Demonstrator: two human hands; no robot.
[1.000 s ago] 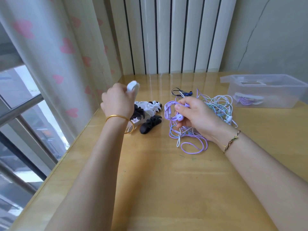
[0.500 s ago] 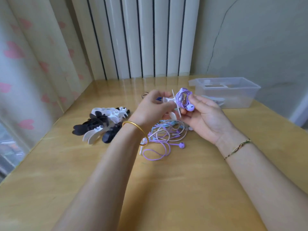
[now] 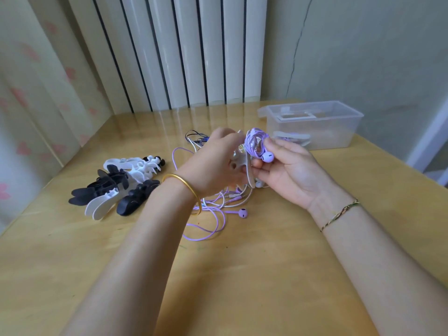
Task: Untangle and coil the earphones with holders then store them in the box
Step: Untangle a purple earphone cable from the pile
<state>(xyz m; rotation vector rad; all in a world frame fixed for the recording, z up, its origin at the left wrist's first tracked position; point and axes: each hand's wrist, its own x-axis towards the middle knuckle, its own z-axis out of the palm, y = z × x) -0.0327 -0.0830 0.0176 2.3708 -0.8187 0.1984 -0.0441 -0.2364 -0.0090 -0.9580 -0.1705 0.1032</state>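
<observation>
**Purple coil meets white holder above the tangle**

Head view: purple earphones (image 3: 254, 144), wound into a small coil with one earbud hanging at its lower edge, sit in the right hand (image 3: 289, 174). That hand lies palm up, its fingers curled round the coil from the far side. Just beside it, the left hand (image 3: 212, 164) grips a white holder (image 3: 245, 169), which touches the coil. The back of this hand faces the camera, so its fingertips and most of the holder are hidden, and how the holder meets the cable cannot be made out.

Below both hands, a tangle of earphones (image 3: 215, 209) in purple, white and dark cable lies on the wooden table (image 3: 254, 275). The left wrist and its gold bangle (image 3: 188, 191) cover part of the tangle.

To the left lies a pile of spare holders (image 3: 116, 187), black and white, overlapping so that they cannot be counted.

At the table's far right stands the clear plastic box (image 3: 339, 122), open. Through its cloudy wall a white shape with some purple shows, too blurred to name.

A thread bracelet (image 3: 339, 213) circles the right wrist.
</observation>
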